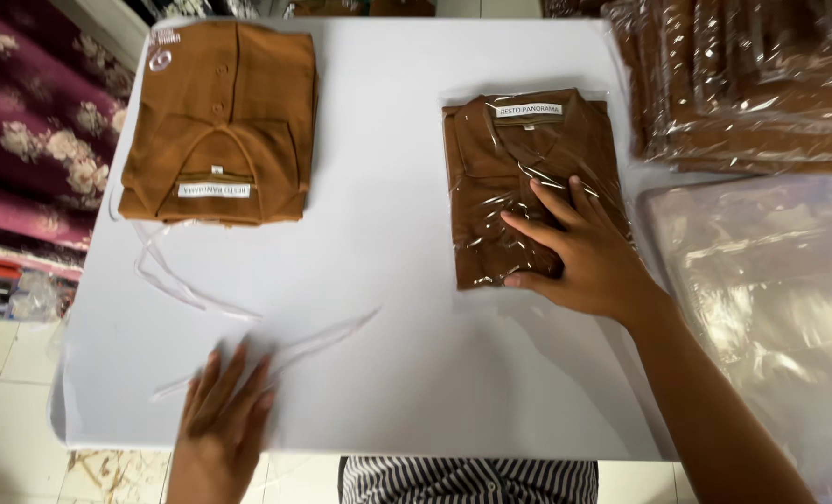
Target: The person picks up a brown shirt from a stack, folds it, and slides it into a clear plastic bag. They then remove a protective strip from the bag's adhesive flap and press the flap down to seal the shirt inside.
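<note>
My right hand (579, 252) lies flat, fingers spread, on a folded brown shirt sealed in a clear plastic bag (528, 154) on the right half of the white table (388, 140). My left hand (224, 406) rests palm down near the table's front edge, fingertips on thin clear plastic strips (276, 350) lying there. It holds nothing. A second folded brown shirt (220, 121), without a bag, sits at the table's far left, collar facing me.
A pile of bagged brown shirts (742, 75) stands at the back right. Empty clear plastic bags (770, 280) are heaped on the right. Patterned dark red fabric (33, 121) lies left of the table, tiled floor below.
</note>
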